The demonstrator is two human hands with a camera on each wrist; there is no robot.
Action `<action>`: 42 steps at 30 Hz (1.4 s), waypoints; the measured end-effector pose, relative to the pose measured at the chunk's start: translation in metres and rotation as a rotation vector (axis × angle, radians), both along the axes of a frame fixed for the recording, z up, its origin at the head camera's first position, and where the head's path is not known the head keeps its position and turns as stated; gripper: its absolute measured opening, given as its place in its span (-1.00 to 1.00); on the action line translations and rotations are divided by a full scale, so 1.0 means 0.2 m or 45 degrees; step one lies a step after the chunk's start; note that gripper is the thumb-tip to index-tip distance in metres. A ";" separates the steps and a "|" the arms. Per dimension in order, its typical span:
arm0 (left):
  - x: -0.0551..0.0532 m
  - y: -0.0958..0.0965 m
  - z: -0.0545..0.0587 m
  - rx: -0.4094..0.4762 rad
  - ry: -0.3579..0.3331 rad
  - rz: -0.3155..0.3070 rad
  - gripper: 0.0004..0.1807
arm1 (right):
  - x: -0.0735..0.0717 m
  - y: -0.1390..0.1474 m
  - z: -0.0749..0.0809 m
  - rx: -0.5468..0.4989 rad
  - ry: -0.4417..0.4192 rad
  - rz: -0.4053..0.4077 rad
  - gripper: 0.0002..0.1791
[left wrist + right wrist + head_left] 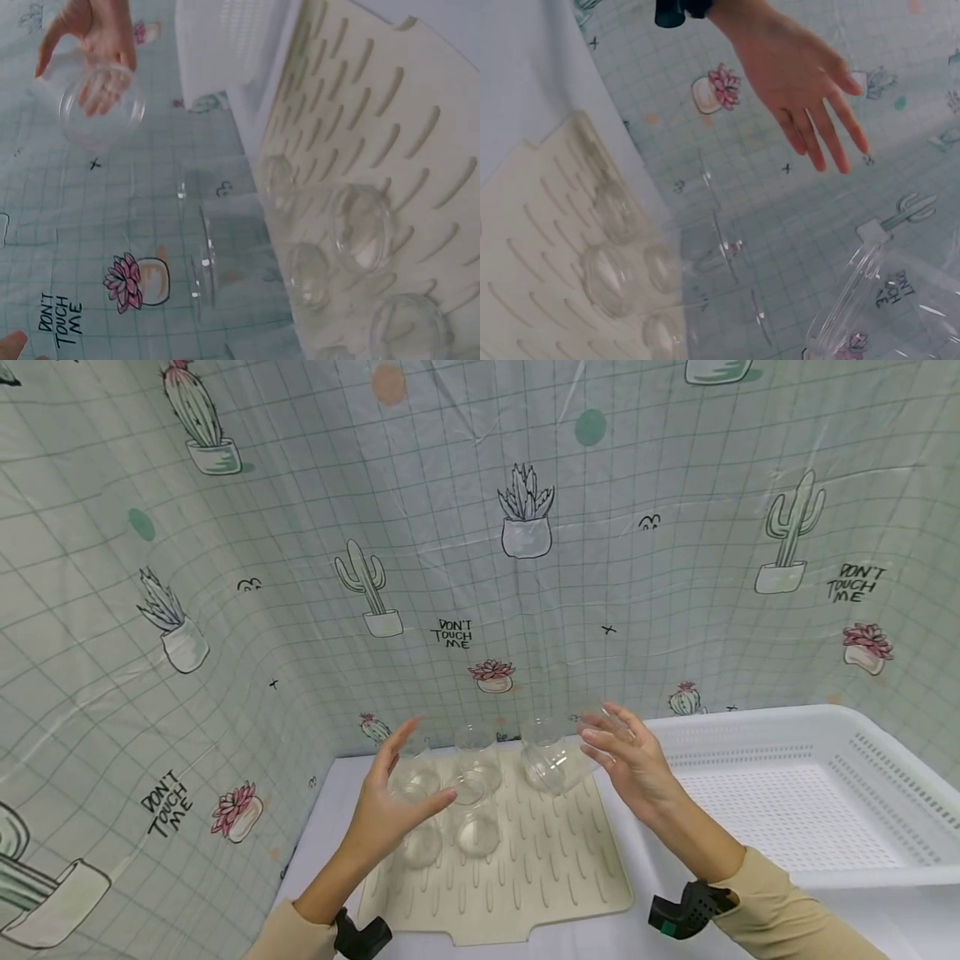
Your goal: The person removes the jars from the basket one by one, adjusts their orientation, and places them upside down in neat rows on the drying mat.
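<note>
My right hand [626, 760] grips a clear cup [101, 124], held tilted over the right back part of a beige ridged mat [555, 877]. In the right wrist view, part of that cup fills the lower right corner. My left hand [393, 810] holds nothing. Its fingers are extended and the thumb spread, as the right wrist view also shows of the left hand [795, 90]. Several clear cups stand on the mat, among them a front cup [477, 833] just right of my left thumb. Their see-through walls overlap, so some outlines are hard to tell apart.
A white perforated basket [780, 881] stands to the right of the mat on a white surface [318, 827]. Behind and to the left hangs a checked curtain [450, 568] with cactus prints. Black bands sit on both wrists.
</note>
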State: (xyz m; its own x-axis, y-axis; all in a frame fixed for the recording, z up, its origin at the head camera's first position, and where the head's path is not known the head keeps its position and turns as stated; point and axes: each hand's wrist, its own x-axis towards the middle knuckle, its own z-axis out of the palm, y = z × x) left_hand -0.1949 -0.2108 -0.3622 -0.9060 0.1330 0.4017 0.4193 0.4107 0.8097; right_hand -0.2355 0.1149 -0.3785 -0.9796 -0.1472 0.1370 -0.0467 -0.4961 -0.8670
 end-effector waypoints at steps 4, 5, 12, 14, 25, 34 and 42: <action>0.02 -0.06 -0.04 -0.022 -0.040 0.074 0.09 | -0.01 0.00 -0.02 0.004 -0.023 -0.024 -0.30; 0.02 -0.08 -0.05 -0.026 -0.044 0.086 0.10 | -0.01 0.00 -0.03 0.008 -0.028 -0.030 -0.31; 0.04 -0.18 -0.17 -0.053 -0.054 0.147 0.20 | -0.03 -0.01 -0.06 0.044 -0.060 -0.063 -0.24; 0.05 -0.21 -0.20 -0.056 -0.085 0.174 0.22 | -0.03 -0.02 -0.07 0.066 -0.069 -0.070 -0.20; 0.09 -0.28 -0.40 -0.200 -0.387 0.297 0.36 | -0.05 -0.05 -0.14 0.186 -0.140 -0.089 -0.13; 0.12 -0.29 -0.54 -0.339 -0.514 0.320 0.40 | -0.05 -0.10 -0.20 0.308 -0.142 -0.129 -0.13; 0.14 -0.29 -0.63 -0.454 -0.522 0.275 0.38 | -0.05 -0.16 -0.25 0.453 -0.144 -0.133 -0.03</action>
